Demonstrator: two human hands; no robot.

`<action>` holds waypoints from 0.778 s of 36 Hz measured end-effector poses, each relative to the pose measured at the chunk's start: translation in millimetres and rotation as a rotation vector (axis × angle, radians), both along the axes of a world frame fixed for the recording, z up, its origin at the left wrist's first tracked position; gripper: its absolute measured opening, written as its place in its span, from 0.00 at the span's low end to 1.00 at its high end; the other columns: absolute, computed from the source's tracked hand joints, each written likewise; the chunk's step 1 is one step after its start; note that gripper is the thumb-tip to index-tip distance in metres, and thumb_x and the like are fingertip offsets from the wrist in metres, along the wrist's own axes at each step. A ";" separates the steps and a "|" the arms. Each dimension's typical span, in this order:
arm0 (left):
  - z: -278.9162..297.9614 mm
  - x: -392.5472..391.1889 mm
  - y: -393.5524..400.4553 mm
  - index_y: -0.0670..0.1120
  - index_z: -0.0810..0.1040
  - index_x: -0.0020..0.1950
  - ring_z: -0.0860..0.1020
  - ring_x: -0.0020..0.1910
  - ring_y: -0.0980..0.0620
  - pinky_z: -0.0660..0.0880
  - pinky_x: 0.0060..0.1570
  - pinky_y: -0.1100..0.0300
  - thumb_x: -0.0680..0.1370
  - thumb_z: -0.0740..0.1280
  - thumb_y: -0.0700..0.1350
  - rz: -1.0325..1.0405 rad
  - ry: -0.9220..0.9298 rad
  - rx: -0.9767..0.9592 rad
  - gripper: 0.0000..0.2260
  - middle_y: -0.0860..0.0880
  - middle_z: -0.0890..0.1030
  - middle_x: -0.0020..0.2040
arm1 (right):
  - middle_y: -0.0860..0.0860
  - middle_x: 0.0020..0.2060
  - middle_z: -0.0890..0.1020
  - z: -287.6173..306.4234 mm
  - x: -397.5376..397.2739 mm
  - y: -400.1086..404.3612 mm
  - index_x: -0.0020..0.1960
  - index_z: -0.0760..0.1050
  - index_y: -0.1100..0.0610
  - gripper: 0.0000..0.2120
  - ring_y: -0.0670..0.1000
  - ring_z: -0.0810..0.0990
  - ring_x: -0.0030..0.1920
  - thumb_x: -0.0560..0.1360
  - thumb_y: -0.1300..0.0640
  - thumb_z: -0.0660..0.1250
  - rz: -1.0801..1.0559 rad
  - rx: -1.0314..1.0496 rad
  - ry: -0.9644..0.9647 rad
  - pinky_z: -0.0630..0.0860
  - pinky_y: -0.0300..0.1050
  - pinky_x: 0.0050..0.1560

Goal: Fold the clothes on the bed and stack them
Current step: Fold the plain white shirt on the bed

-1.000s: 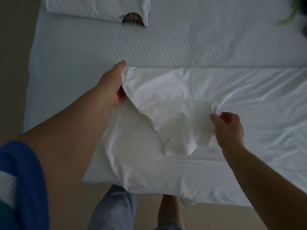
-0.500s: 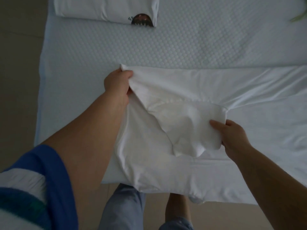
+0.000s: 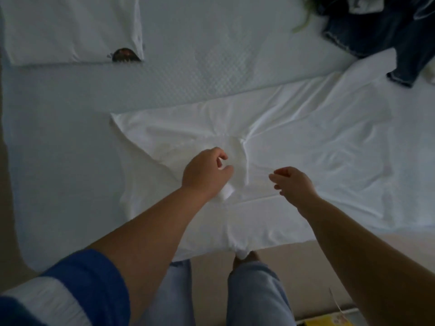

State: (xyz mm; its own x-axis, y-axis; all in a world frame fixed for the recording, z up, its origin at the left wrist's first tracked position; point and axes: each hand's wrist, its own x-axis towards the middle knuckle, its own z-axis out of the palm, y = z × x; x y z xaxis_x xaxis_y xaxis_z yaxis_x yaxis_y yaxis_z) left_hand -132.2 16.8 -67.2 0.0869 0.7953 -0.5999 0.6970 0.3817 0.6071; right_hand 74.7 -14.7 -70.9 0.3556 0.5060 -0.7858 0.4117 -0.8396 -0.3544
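White T-shirt [image 3: 294,147] lies spread flat across the near half of the bed [image 3: 188,74], its length running left to right, creased in places. Its near edge hangs slightly over the mattress edge, just above my knees.

My left hand [image 3: 204,174] hovers over the middle of the shirt, at the folded-in sleeve area. Fingers are loosely curled, thumb and forefinger apart with a gap between them; I see white cloth through that gap and a small white fold poking out under the wrist, but I cannot tell whether the hand actually holds any of it.

My right hand [image 3: 293,183] is just to the right of the left one, also over the shirt, near the crease that runs along its near part. Fingers loosely bent, tips pointing left, gripping nothing. The two hands are near each other but apart, not touching.

Folded white garment [image 3: 70,29] with a dark round print at its near corner sits at the far left of the bed, well apart from the shirt. Dark denim clothes [image 3: 381,27] are heaped at the far right corner; one end touches or overlaps the shirt's far right part.

Blue and white sleeve [image 3: 70,285] on my left arm. Light jeans [image 3: 256,295] below.
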 end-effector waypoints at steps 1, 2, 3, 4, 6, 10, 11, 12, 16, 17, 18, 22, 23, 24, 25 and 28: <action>-3.4 14.1 0.5 0.51 0.77 0.52 0.76 0.48 0.49 0.68 0.45 0.60 0.71 0.69 0.51 -0.042 0.011 0.016 0.11 0.53 0.76 0.44 | 0.51 0.38 0.80 -2.8 10.4 1.4 0.49 0.77 0.55 0.08 0.55 0.80 0.45 0.72 0.54 0.70 -0.013 0.003 0.019 0.76 0.54 0.50; -7.8 26.6 2.1 0.51 0.77 0.55 0.76 0.50 0.49 0.69 0.47 0.59 0.71 0.69 0.52 -0.077 0.036 0.039 0.14 0.52 0.77 0.48 | 0.52 0.38 0.80 -6.8 20.4 3.4 0.46 0.76 0.54 0.06 0.55 0.80 0.44 0.72 0.54 0.70 -0.026 0.003 0.038 0.77 0.53 0.50; -13.1 38.0 4.1 0.50 0.76 0.57 0.76 0.52 0.47 0.70 0.50 0.57 0.70 0.69 0.52 -0.111 0.075 0.067 0.17 0.49 0.77 0.51 | 0.53 0.38 0.81 -12.1 31.0 6.3 0.44 0.76 0.53 0.04 0.55 0.80 0.43 0.72 0.55 0.70 -0.040 0.003 0.058 0.77 0.53 0.48; -18.9 48.8 6.6 0.50 0.76 0.59 0.75 0.54 0.45 0.70 0.53 0.55 0.70 0.70 0.53 -0.140 0.122 0.098 0.20 0.47 0.77 0.54 | 0.53 0.38 0.80 -18.4 41.9 9.8 0.43 0.75 0.53 0.04 0.54 0.80 0.41 0.72 0.55 0.70 -0.060 0.005 0.079 0.76 0.51 0.45; -31.7 66.3 11.4 0.50 0.75 0.63 0.73 0.57 0.43 0.69 0.55 0.52 0.69 0.71 0.53 -0.176 0.209 0.169 0.23 0.44 0.76 0.57 | 0.53 0.38 0.80 -31.2 63.1 20.4 0.43 0.75 0.53 0.03 0.51 0.78 0.37 0.73 0.57 0.69 -0.105 0.018 0.130 0.74 0.45 0.39; -55.6 87.8 21.0 0.52 0.75 0.65 0.72 0.56 0.42 0.68 0.56 0.52 0.70 0.71 0.52 -0.176 0.371 0.246 0.24 0.44 0.74 0.57 | 0.51 0.36 0.80 -50.1 104.9 50.8 0.44 0.75 0.54 0.03 0.48 0.78 0.33 0.73 0.58 0.69 -0.146 0.087 0.179 0.75 0.41 0.36; -59.5 91.5 23.1 0.52 0.76 0.64 0.72 0.56 0.41 0.68 0.55 0.51 0.69 0.71 0.52 -0.150 0.413 0.246 0.23 0.44 0.74 0.57 | 0.51 0.35 0.80 -52.9 114.5 59.4 0.44 0.74 0.54 0.03 0.49 0.78 0.33 0.73 0.58 0.69 -0.156 0.106 0.181 0.76 0.42 0.36; -62.9 95.5 26.0 0.52 0.77 0.63 0.72 0.55 0.41 0.68 0.55 0.51 0.69 0.72 0.51 -0.118 0.449 0.244 0.22 0.43 0.74 0.56 | 0.51 0.34 0.79 -55.6 124.3 68.3 0.43 0.74 0.54 0.03 0.49 0.78 0.33 0.73 0.58 0.69 -0.179 0.125 0.186 0.76 0.42 0.36; -69.3 104.8 39.4 0.49 0.80 0.57 0.74 0.53 0.38 0.70 0.53 0.49 0.68 0.74 0.49 -0.016 0.519 0.234 0.19 0.39 0.76 0.52 | 0.53 0.33 0.78 -61.0 156.4 103.8 0.40 0.74 0.56 0.05 0.51 0.77 0.31 0.74 0.59 0.69 -0.320 0.179 0.261 0.77 0.46 0.40; -70.1 107.3 42.1 0.48 0.80 0.56 0.74 0.53 0.37 0.70 0.52 0.49 0.68 0.74 0.48 -0.013 0.530 0.231 0.18 0.39 0.76 0.52 | 0.53 0.33 0.79 -61.5 164.6 113.8 0.41 0.74 0.57 0.05 0.51 0.77 0.31 0.74 0.59 0.69 -0.361 0.186 0.282 0.78 0.45 0.39; -70.0 107.5 43.7 0.48 0.80 0.56 0.75 0.52 0.37 0.71 0.52 0.48 0.68 0.74 0.48 -0.017 0.532 0.227 0.17 0.39 0.76 0.52 | 0.53 0.34 0.79 -60.9 170.1 122.7 0.41 0.74 0.58 0.05 0.50 0.78 0.31 0.73 0.58 0.69 -0.413 0.198 0.296 0.79 0.43 0.37; -67.1 106.9 45.9 0.48 0.82 0.54 0.76 0.49 0.37 0.72 0.47 0.47 0.74 0.68 0.44 -0.032 0.570 0.288 0.10 0.39 0.76 0.49 | 0.54 0.37 0.80 -56.0 185.1 155.0 0.42 0.74 0.59 0.07 0.49 0.81 0.33 0.72 0.58 0.71 -0.645 0.248 0.366 0.78 0.39 0.32; -65.9 107.5 45.9 0.47 0.82 0.54 0.76 0.48 0.37 0.72 0.46 0.47 0.74 0.67 0.43 -0.042 0.581 0.309 0.10 0.39 0.76 0.49 | 0.54 0.38 0.81 -54.4 187.7 162.1 0.43 0.74 0.59 0.08 0.49 0.82 0.35 0.72 0.58 0.72 -0.689 0.249 0.381 0.79 0.39 0.33; -64.6 107.8 46.0 0.47 0.82 0.54 0.76 0.48 0.37 0.72 0.45 0.47 0.75 0.65 0.42 -0.050 0.587 0.324 0.10 0.39 0.76 0.48 | 0.54 0.40 0.81 -53.3 190.1 168.7 0.44 0.74 0.59 0.08 0.50 0.83 0.36 0.71 0.58 0.72 -0.725 0.247 0.397 0.80 0.39 0.34; -63.5 108.0 46.1 0.47 0.82 0.55 0.76 0.48 0.37 0.72 0.44 0.47 0.75 0.65 0.42 -0.052 0.593 0.330 0.10 0.39 0.77 0.48 | 0.54 0.41 0.82 -52.2 192.1 174.9 0.45 0.74 0.58 0.08 0.50 0.83 0.38 0.71 0.58 0.72 -0.754 0.245 0.415 0.80 0.40 0.35; -60.3 106.8 44.7 0.47 0.81 0.55 0.77 0.47 0.37 0.72 0.42 0.47 0.77 0.63 0.43 -0.033 0.609 0.353 0.10 0.39 0.77 0.48 | 0.53 0.45 0.82 -49.3 196.2 190.7 0.49 0.75 0.56 0.12 0.51 0.83 0.41 0.69 0.58 0.74 -0.826 0.238 0.458 0.81 0.44 0.39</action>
State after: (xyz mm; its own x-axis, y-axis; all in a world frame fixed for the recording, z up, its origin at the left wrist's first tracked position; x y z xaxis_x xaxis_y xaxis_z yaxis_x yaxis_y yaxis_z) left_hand -25.4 61.5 -127.5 -0.1545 0.9542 -0.2563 0.9600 0.2063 0.1892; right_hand 270.9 176.0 -120.1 0.3554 0.3979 -0.8458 -0.4948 -0.6876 -0.5314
